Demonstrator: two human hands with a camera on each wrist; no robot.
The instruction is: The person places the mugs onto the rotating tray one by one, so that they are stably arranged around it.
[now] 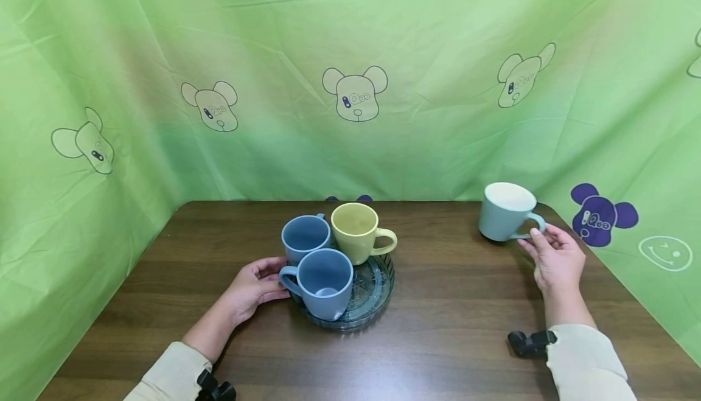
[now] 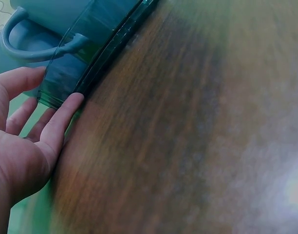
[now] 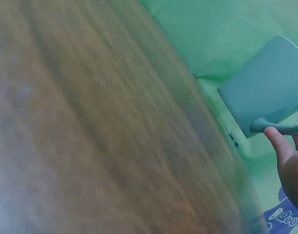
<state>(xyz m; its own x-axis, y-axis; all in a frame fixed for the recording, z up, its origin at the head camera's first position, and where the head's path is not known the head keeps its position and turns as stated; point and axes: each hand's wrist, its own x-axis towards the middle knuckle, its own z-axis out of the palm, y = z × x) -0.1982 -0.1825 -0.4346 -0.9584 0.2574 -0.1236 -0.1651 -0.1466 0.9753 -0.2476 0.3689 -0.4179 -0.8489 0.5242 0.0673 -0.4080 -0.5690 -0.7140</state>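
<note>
A round glass tray [image 1: 378, 291] sits mid-table and carries two blue mugs [image 1: 325, 282] [image 1: 305, 237] and a yellow mug [image 1: 356, 230]. My left hand [image 1: 274, 280] lies on the table at the tray's left side. In the left wrist view its straight fingers [image 2: 66, 109] touch the tray wall [image 2: 66, 78], just below the front blue mug's handle [image 2: 22, 46]. At the far right, my right hand [image 1: 535, 240] pinches the handle of a pale teal mug [image 1: 504, 212] with a white inside. That mug leans towards the left. The right wrist view shows the teal mug [image 3: 270, 87] with a fingertip [image 3: 278, 141] under its handle.
The dark wooden table [image 1: 449, 310] is walled by green cloth [image 1: 350, 36] printed with bears at the back and both sides. The teal mug stands close to the table's back right corner. Black camera mounts [image 1: 528, 343] sit on both wrists.
</note>
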